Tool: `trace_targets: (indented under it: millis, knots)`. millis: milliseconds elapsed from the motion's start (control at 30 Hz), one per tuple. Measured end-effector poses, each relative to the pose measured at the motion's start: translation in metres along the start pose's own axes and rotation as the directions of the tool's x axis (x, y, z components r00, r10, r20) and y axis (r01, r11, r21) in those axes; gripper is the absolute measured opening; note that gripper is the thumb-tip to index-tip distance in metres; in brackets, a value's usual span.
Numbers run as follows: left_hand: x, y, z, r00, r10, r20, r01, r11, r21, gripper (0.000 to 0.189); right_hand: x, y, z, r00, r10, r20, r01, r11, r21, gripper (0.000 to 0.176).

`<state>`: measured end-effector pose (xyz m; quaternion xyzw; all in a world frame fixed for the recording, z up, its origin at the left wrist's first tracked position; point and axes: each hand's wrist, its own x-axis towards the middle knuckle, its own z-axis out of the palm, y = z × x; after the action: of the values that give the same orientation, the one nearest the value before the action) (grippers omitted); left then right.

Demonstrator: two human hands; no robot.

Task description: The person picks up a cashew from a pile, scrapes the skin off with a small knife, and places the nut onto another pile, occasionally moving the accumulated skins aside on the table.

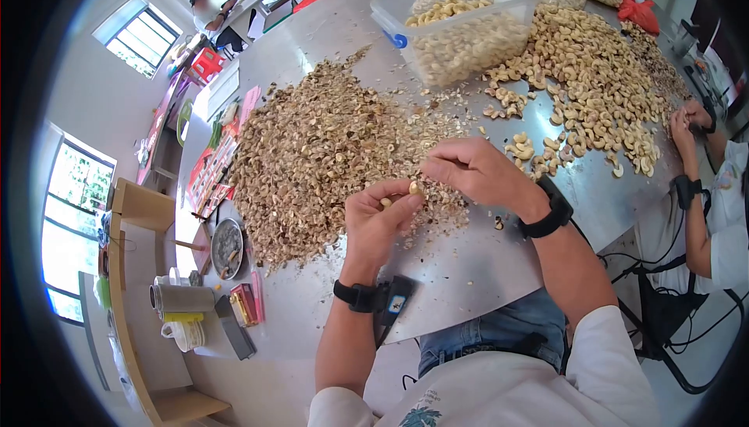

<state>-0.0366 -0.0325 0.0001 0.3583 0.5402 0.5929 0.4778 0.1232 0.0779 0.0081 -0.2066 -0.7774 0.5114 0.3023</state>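
My left hand is closed, with a pale cashew pinched between thumb and forefinger and another nut in the curled fingers. Close to its right, my right hand has thumb and forefinger pressed together; what they hold, if anything, is too small to tell. Both hands are above the near edge of a large heap of brown shell and skin bits on the metal table. A pile of cashews lies to the right, beyond my right hand.
A clear plastic bin of cashews stands at the back. A metal bowl and a red box are at the left. A co-worker's hands are at the right edge of the cashew pile. Another person sits far back.
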Motion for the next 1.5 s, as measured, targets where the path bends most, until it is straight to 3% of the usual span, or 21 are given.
trace_targets:
  millis: [33,133,533,633,833,933,1033,1133,1233,1500]
  knots:
    - [0.000,0.000,0.000,1.000,0.003,-0.010,-0.003,0.999,-0.033,0.014,0.001,0.003,0.001,0.996,-0.083,-0.041,0.080,0.995,-0.056,0.023]
    - [0.001,-0.001,-0.001,0.998,0.027,-0.054,-0.029,0.999,-0.033,0.013,0.000,0.007,-0.001,0.984,-0.171,0.041,0.175,0.970,-0.168,0.021]
    - [0.001,0.001,-0.003,1.000,0.012,-0.018,-0.014,0.994,-0.106,0.016,0.000,0.007,0.004,0.981,-0.171,0.091,0.185,0.966,-0.178,0.018]
    - [0.005,0.000,-0.005,0.998,-0.057,0.010,0.058,0.969,-0.242,0.014,0.000,0.010,0.014,0.947,-0.316,-0.053,0.276,0.889,-0.366,0.015]
    - [0.005,-0.002,-0.006,0.999,-0.042,-0.020,0.035,0.962,-0.272,0.010,0.001,0.006,0.016,0.871,-0.370,-0.322,0.121,0.798,-0.591,0.016]
    - [0.007,-0.004,-0.007,1.000,-0.010,-0.021,0.002,0.930,-0.369,0.011,0.002,0.008,0.007,0.929,-0.224,-0.294,0.092,0.911,-0.403,0.018]
    - [0.008,-0.003,-0.010,1.000,0.019,-0.006,-0.020,0.907,-0.422,0.008,0.003,0.010,0.016,0.958,-0.187,-0.218,0.129,0.958,-0.255,0.020]
    - [0.006,-0.002,-0.010,1.000,0.009,-0.030,-0.022,0.889,-0.458,0.006,0.001,0.009,0.020,0.955,-0.254,-0.151,0.204,0.936,-0.288,0.018]
    - [0.006,-0.003,-0.012,0.997,-0.053,-0.050,0.021,0.871,-0.491,0.008,0.001,0.011,0.023,0.947,-0.283,-0.151,0.227,0.924,-0.307,0.017]
    - [0.009,-0.006,-0.014,0.998,-0.044,-0.052,0.008,0.830,-0.558,0.011,0.000,0.009,0.030,0.919,-0.343,-0.194,0.265,0.902,-0.339,0.014]
